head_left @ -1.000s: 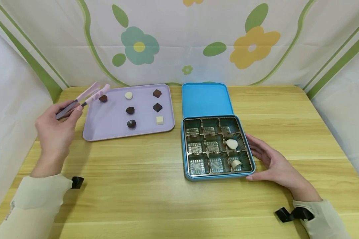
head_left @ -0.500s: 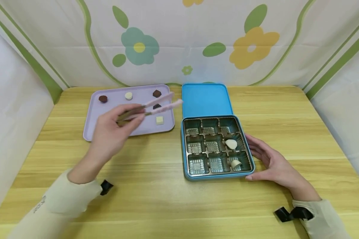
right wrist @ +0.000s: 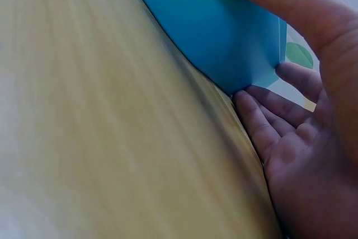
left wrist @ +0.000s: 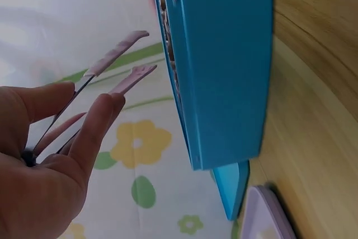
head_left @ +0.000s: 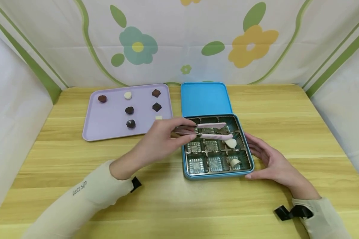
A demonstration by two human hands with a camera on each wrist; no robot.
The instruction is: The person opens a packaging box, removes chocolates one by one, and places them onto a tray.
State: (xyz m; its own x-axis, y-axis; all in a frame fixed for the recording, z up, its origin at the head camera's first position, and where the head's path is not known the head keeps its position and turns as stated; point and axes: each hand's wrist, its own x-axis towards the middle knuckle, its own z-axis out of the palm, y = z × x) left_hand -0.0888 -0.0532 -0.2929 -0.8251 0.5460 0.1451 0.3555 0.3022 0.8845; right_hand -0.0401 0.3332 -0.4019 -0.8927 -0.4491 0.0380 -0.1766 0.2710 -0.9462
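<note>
My left hand [head_left: 164, 135] holds pink-tipped tongs [head_left: 213, 136] over the blue tin [head_left: 186, 177]. In the left wrist view their tips are spread apart, with nothing seen between them. Inside the tin, a dark divided insert [head_left: 211, 153] has a white chocolate [head_left: 231, 143] in its middle-right compartment. A pale cup-shaped chocolate [head_left: 235, 162] lies tilted in the front-right one. My right hand [head_left: 275, 165] rests against the tin's right side, its thumb by the front corner. In the right wrist view, fairly straight fingers [right wrist: 258, 121] touch the tin's wall.
The tin's lid [head_left: 206, 99] lies folded back behind it. A lilac tray [head_left: 101, 126] at left bears several chocolates, among them a dark one [head_left: 131, 123], a white one [head_left: 128, 95] and a brown one [head_left: 102, 99]. A printed cloth [head_left: 173, 49] hangs behind the table.
My left hand has carried the tongs rightward, from above the tray's left end to over the tin. The right hand stays by the tin. The visible chocolates keep their places.
</note>
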